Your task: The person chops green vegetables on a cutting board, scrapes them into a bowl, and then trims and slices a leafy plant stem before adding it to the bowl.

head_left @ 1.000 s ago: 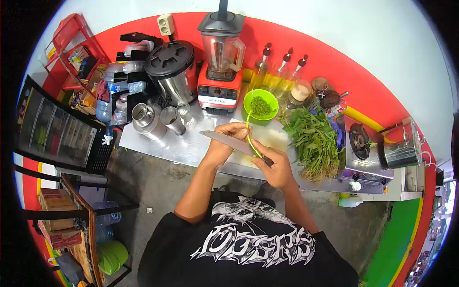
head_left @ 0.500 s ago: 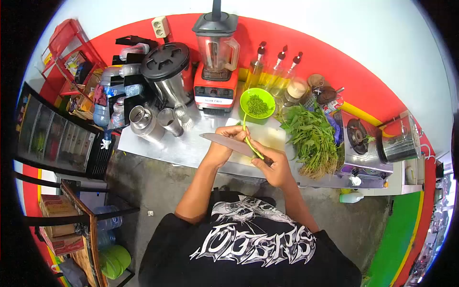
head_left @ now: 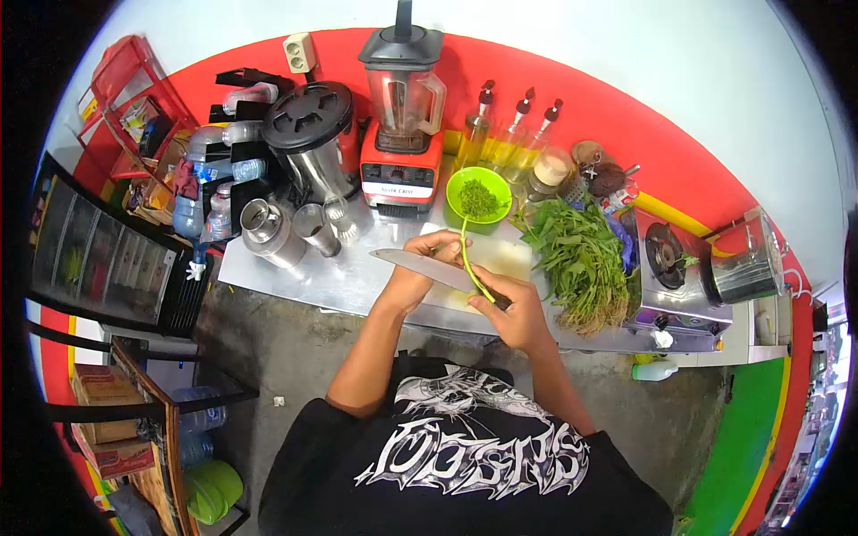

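Note:
My right hand (head_left: 516, 310) is closed around the handle of a kitchen knife (head_left: 424, 266), whose broad blade points left across the front of my left hand. A long, curved green stem (head_left: 467, 255) runs upright between my hands. Its lower end lies by my right thumb and its top reaches the rim of the green bowl (head_left: 454, 198). My left hand (head_left: 418, 272) has its fingers bent at the stem, partly hidden behind the blade. Chopped greens (head_left: 479, 198) fill the bowl. Below the hands lies a pale cutting board (head_left: 508, 259).
A leafy bunch with roots (head_left: 581, 259) lies right of the board, beside a gas stove (head_left: 666, 259) with a metal pot (head_left: 749, 268). Behind stand a red blender (head_left: 400, 170) and several oil bottles (head_left: 476, 134). Metal containers (head_left: 273, 234) stand on the counter's left.
The stem has shifted slightly to the right at its upper part and stands a little straighter. My left fingers have moved slightly along with it. The knife stays nearly in place.

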`<control>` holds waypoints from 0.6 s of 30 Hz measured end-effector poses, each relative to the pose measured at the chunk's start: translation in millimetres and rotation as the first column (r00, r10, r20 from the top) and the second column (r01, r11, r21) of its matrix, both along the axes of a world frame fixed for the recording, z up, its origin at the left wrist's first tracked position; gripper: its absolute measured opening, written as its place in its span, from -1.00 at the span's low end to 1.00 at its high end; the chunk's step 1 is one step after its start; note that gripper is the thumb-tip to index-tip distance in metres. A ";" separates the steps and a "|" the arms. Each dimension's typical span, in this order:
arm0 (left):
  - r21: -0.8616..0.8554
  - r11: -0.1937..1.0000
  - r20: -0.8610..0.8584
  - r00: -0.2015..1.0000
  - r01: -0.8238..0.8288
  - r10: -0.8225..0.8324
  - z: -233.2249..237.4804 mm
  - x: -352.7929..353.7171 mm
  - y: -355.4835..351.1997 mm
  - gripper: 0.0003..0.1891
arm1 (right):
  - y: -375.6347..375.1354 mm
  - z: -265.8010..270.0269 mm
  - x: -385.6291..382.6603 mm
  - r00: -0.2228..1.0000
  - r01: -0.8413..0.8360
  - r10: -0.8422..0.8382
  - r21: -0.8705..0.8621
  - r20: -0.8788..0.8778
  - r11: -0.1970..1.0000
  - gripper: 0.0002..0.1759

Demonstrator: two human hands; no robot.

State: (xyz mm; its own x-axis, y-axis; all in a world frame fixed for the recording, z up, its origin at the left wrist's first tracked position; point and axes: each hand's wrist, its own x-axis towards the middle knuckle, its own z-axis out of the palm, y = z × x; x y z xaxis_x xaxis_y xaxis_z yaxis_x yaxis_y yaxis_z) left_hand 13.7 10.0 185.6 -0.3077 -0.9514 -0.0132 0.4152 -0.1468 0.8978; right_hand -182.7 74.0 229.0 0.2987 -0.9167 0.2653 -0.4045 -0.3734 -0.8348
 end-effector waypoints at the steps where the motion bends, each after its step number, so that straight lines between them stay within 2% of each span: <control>1: -0.027 1.000 0.017 1.000 -0.013 0.013 -3.2 1.7 -1.1 -0.79 | 0.4 1.4 -0.5 1.000 -0.001 0.001 0.020 -0.016 1.000 -0.42; 8: -0.091 0.996 0.043 0.999 -0.011 0.015 -1.9 1.1 -0.7 -0.80 | 5.4 4.9 -0.2 0.998 -0.001 0.008 0.108 -0.060 0.994 -0.42; 13: -0.076 0.997 0.085 0.996 0.026 -0.020 -4.6 2.5 -2.0 -0.82 | 5.6 -2.1 -3.8 0.995 -0.014 0.021 0.075 -0.094 0.997 -0.43; 16: -0.079 0.997 0.080 0.997 0.027 -0.021 -1.1 1.2 -0.9 -0.81 | 6.8 -8.3 -3.0 1.000 -0.023 0.024 0.034 -0.003 0.999 -0.44; 18: -0.023 1.000 0.058 0.998 -0.004 0.005 -0.1 3.0 -2.4 -0.79 | 5.8 -6.6 -3.9 0.997 -0.063 0.060 -0.060 -0.053 0.996 -0.44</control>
State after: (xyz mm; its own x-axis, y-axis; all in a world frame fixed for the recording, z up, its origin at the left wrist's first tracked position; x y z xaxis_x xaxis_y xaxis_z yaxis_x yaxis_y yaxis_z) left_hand 16.7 7.6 185.5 -0.3028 -0.9530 -0.0098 0.3624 -0.1246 0.9236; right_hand -186.6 79.7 222.4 0.3689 -0.8785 0.3036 -0.4208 -0.4491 -0.7882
